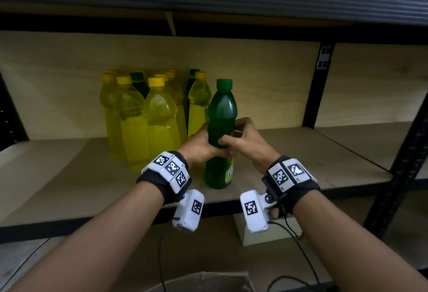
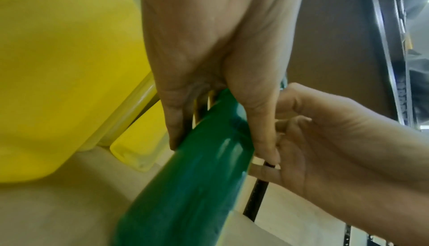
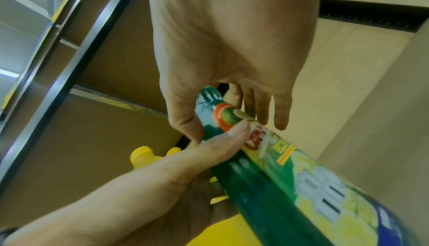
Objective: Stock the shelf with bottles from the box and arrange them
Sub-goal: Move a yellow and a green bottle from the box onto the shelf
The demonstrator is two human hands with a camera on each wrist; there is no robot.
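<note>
**Both hands on green bottle at shelf front**

I see the shelf [image 1: 301,159], a wooden board in a black metal frame, taking up most of the head view, another board level above it. On it, left of centre and toward the back, the cluster of yellow bottles [image 1: 159,118] with yellow caps, standing upright and packed touching each other; at least two dark green ones sit among them at the rear. Just right of that cluster, nearer the front edge, the green bottle [image 1: 221,115] stands upright with its base on the board, green cap on, label facing right. My left hand [image 1: 199,145] wraps its middle from the left side, fingers curled round the back, thumb across the front. My right hand [image 1: 243,138] grips the same bottle from the right at about the same height, thumb and fingers curled onto the label; the two hands touch each other in front of the bottle. Right wrist view shows my fingertips [image 3: 281,121] on the label [image 3: 301,167], printed text too blurred to read fully. Below the shelf, the cardboard box [image 1: 203,280] rim shows at the bottom edge, contents hidden. A small beige block [image 1: 259,236] with cables sits on the floor under the shelf
</note>
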